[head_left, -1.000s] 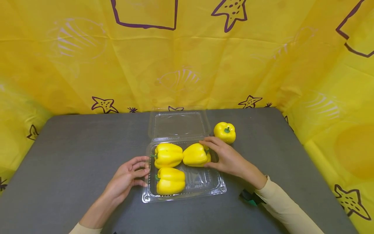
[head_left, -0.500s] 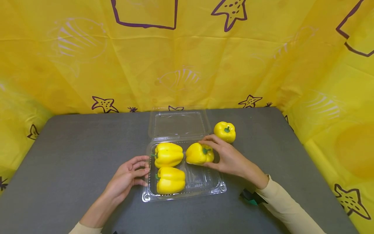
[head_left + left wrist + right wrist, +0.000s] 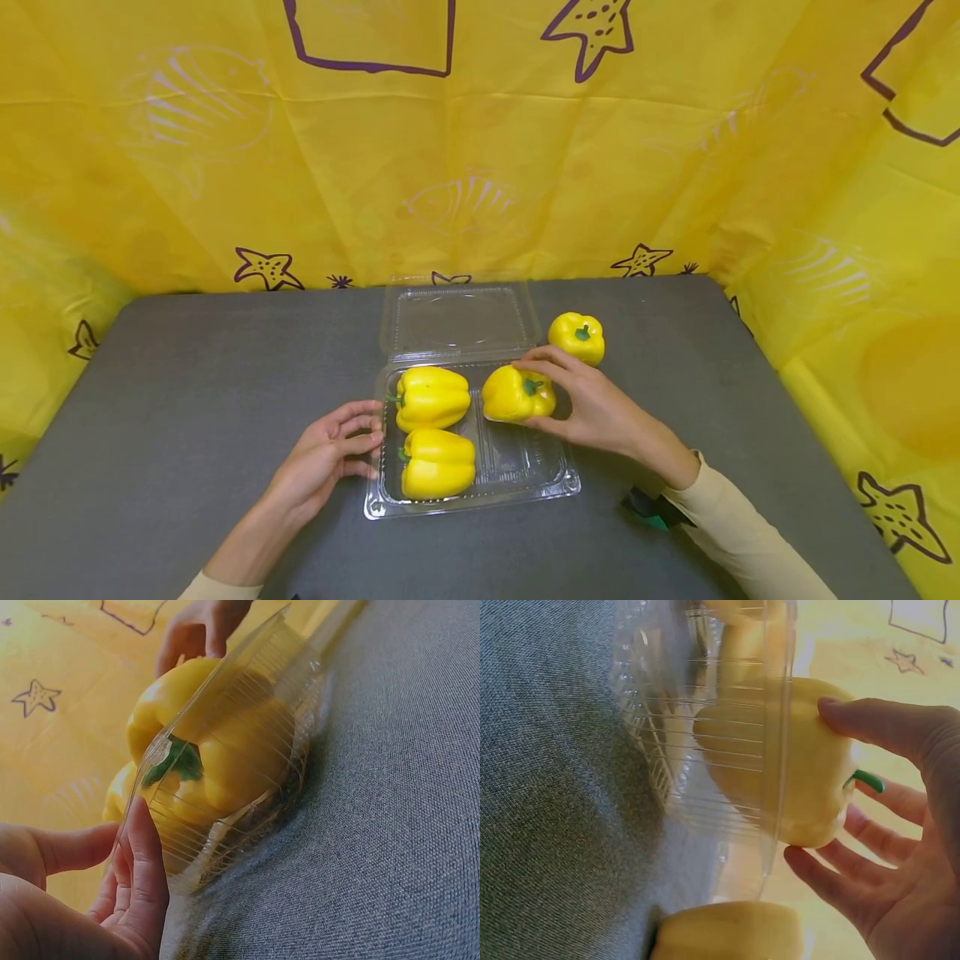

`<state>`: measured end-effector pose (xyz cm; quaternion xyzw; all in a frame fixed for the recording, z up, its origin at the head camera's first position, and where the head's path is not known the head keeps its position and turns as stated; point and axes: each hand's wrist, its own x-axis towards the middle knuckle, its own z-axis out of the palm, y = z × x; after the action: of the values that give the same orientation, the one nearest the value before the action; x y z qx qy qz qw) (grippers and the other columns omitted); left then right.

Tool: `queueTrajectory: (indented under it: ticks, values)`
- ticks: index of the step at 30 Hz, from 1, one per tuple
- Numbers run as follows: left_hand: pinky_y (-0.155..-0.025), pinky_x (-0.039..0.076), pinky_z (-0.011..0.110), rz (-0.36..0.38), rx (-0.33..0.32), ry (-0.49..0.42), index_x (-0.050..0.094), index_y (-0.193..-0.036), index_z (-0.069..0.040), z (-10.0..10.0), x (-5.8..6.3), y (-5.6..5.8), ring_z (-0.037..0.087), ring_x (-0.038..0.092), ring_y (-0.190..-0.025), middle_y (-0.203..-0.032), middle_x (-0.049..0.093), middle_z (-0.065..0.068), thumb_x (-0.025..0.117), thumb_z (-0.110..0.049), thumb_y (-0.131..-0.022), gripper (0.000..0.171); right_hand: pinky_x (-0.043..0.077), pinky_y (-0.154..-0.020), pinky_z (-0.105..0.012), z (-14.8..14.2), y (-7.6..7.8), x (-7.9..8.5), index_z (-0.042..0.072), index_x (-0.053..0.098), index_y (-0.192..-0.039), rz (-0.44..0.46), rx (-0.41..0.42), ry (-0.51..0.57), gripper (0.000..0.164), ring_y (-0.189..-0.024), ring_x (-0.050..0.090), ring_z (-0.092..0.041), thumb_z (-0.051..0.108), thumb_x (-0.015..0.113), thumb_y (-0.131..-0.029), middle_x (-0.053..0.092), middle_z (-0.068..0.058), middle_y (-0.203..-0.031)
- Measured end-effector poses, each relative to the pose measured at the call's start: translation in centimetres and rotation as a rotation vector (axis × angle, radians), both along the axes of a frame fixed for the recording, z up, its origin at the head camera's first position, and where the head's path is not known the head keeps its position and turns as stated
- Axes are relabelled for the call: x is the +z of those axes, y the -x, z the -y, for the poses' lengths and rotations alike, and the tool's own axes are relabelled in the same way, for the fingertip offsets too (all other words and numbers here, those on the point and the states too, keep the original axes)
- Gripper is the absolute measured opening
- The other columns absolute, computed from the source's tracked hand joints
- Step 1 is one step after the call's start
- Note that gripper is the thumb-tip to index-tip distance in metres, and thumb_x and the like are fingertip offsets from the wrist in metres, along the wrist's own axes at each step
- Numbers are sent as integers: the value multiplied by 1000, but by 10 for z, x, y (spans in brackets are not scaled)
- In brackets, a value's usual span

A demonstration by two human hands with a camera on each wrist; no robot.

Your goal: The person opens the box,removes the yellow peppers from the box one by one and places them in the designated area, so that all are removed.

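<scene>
A clear plastic clamshell container (image 3: 517, 501) lies on the table with its lid (image 3: 461, 321) folded back. Inside, along the left, sit two yellow bell peppers, a rear one (image 3: 433, 398) and a front one (image 3: 439, 465), stems pointing left. My left hand (image 3: 318, 458) pinches the container's left rim between thumb and fingers, as the left wrist view shows. With thumb and fingertips my right hand (image 3: 596, 404) grips a third yellow bell pepper (image 3: 810, 761), tilted at the right rear of the container, its green stem toward the palm. Its lower part is within the container walls.
Another yellow bell pepper (image 3: 576, 335) stands on the grey table (image 3: 225, 375) just behind the right hand. A yellow printed cloth (image 3: 465, 150) hangs behind and at both sides. A dark strap (image 3: 652, 507) is by the right sleeve.
The right hand has shifted the gripped bell pepper to the right, opening a gap from the rear left one, and its stem has turned more into view. The left hand stays put.
</scene>
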<state>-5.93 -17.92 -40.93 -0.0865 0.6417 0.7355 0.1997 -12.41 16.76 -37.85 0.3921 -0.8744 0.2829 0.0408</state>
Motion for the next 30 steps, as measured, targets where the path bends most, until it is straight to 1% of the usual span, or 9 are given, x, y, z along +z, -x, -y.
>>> queueTrajectory:
  ticks: [4,9,13,23,30]
  values:
    - [-64,59,34,0,0,-2,39,-137,6,0,-1,0,14,57,-77,-99,58,4,61,2,-91,51,49,-100,-43,-2,-1,5,11,60,-131,-3,2,3,64,-119,56,-22,25,86,-75,55,-2,-132]
    - [-64,59,33,-1,-5,-10,38,-137,6,0,-2,0,13,57,-77,-100,58,4,61,1,-92,51,48,-101,-42,-6,-4,14,12,62,-129,40,-10,-3,61,-121,56,-19,29,86,-75,57,1,-132]
    - [-63,59,33,-4,-3,-13,39,-137,6,0,-2,-1,13,57,-77,-99,58,4,62,1,-91,51,49,-101,-43,-11,-6,21,12,62,-130,45,-6,-12,61,-122,55,-20,28,85,-76,57,1,-133]
    - [-64,59,34,-3,0,-9,39,-137,6,0,-2,-2,14,58,-79,-101,58,5,61,1,-91,52,50,-97,-41,-26,-8,34,10,61,-130,-34,22,-2,63,-121,56,-20,24,87,-74,57,0,-134]
    - [-64,59,34,-4,0,-10,38,-138,7,2,-2,-3,14,58,-77,-100,58,4,60,2,-91,52,46,-102,-30,-32,-6,38,9,60,-131,-83,48,15,63,-120,56,-20,25,85,-76,56,-1,-134]
